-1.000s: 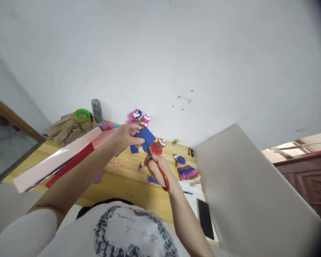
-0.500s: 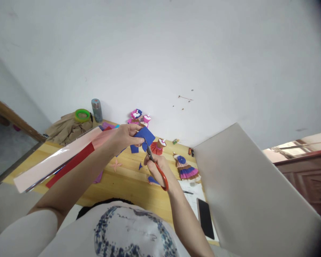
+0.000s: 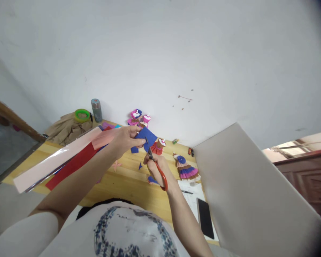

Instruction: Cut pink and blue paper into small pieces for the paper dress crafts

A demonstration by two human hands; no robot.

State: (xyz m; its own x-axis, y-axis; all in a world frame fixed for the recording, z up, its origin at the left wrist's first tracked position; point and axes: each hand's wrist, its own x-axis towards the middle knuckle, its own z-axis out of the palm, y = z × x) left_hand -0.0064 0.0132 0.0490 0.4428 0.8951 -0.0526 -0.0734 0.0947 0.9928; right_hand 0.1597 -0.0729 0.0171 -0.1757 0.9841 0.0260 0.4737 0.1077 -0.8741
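Observation:
My left hand (image 3: 130, 138) pinches the left edge of a blue piece of paper (image 3: 149, 135) above the wooden table. Orange-handled scissors (image 3: 162, 175) are in my right hand (image 3: 156, 165), with their blades at the paper's lower edge. Beneath the paper another blue piece (image 3: 134, 150) lies on the table. A small blue scrap (image 3: 140, 166) and a pink star-shaped piece (image 3: 116, 165) rest nearer to me. Just right of the blades stands a red and brown paper figure (image 3: 159, 145).
Long sheets of pink (image 3: 59, 157) and red paper (image 3: 71, 167) lie at the left. Behind them are a bottle (image 3: 96, 110) and a green tape roll (image 3: 82, 115). A paper dress (image 3: 186, 169), a phone (image 3: 205, 218) and a grey board (image 3: 246, 185) are at the right.
My left hand and the blue paper have shifted slightly to the right. The scissors have moved very little and remain at the paper.

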